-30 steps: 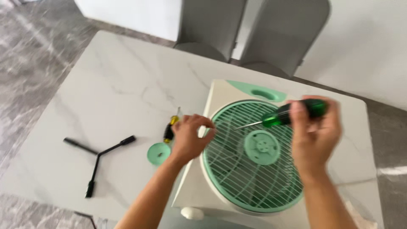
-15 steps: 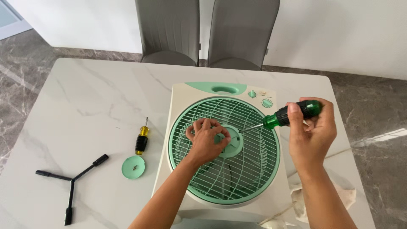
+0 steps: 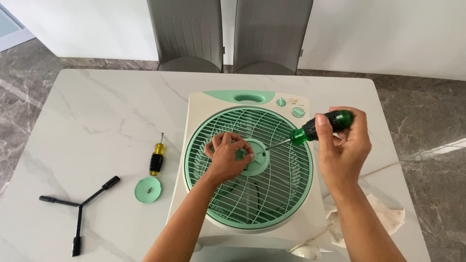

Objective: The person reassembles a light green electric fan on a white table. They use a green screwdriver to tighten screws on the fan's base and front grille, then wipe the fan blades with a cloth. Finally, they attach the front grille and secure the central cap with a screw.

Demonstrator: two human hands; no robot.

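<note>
Head view, looking down. One white marble-patterned table [image 3: 97,106] is seen, with two grey chairs [image 3: 228,36] pushed in at its far edge. One box fan [image 3: 194,126], cream-bodied, is laid flat on the table toward its right side, face up; its round green grille [image 3: 272,194] is uppermost, and a green handle recess and two green knobs [image 3: 291,107] sit along the fan's far edge. One green hub [image 3: 257,160] is seen at the centre of the grille.

Two hands are counted, both the person's own, held apart. The left hand [image 3: 224,157] is laid on the grille just left of the hub, fingers curled and pinched at the hub's edge; whether anything small is held in them cannot be told. The right hand [image 3: 342,145] is closed around one green-handled screwdriver [image 3: 318,127], above the fan's right part, with the shaft slanted down and left so that the tip meets the hub.

Left of the fan, on the bare table: one black three-armed socket wrench [image 3: 80,206], farthest out; one round green cap [image 3: 148,189], near the fan's left side; one small yellow-and-black screwdriver [image 3: 156,159], just beyond the cap. One crumpled white cloth [image 3: 383,216] is noted at the fan's near right corner, partly hidden by the right forearm.
</note>
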